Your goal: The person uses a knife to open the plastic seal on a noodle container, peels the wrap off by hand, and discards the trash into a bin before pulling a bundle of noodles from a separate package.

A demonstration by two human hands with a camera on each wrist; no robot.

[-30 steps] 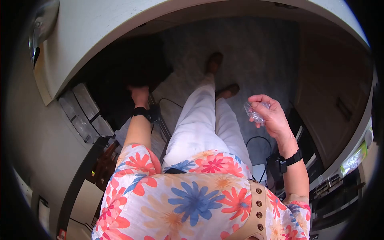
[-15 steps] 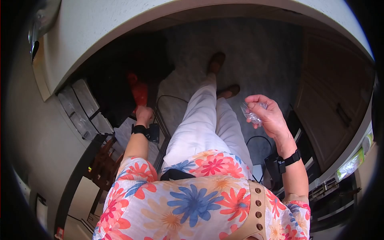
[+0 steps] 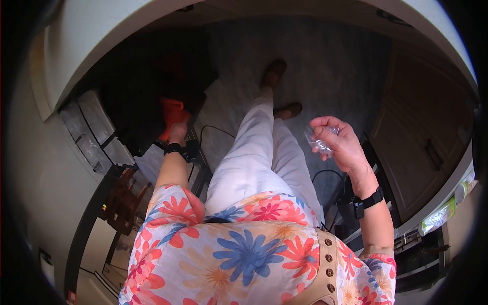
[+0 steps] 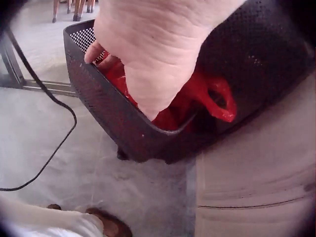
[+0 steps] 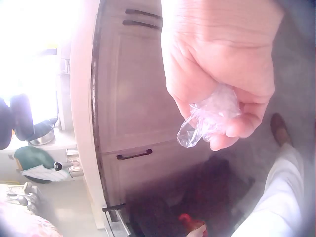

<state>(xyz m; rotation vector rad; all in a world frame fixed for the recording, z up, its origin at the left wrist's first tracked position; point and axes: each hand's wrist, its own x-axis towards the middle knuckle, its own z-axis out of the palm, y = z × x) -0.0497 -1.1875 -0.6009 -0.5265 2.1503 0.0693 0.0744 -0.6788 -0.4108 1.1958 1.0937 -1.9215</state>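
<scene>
Here, clear plastic wad (image 5: 212,116) within curled right hand (image 3: 339,143); red bag (image 4: 210,96) in gripping left hand (image 4: 153,54).

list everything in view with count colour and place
mesh bin: one, black, on the floor, left of the person
red bag: one, red, inside the mesh bin
plastic wrap: one, clear, crumpled in the right hand
cable: one, black, on the floor beside the bin
cabinet door: one, pale, right of the person
shoes: two, brown, on the floor
wrist straps: two, black, one per wrist
left hand: one, reaching into the bin, fingertips hidden
right hand: one, pinching the plastic wrap
</scene>
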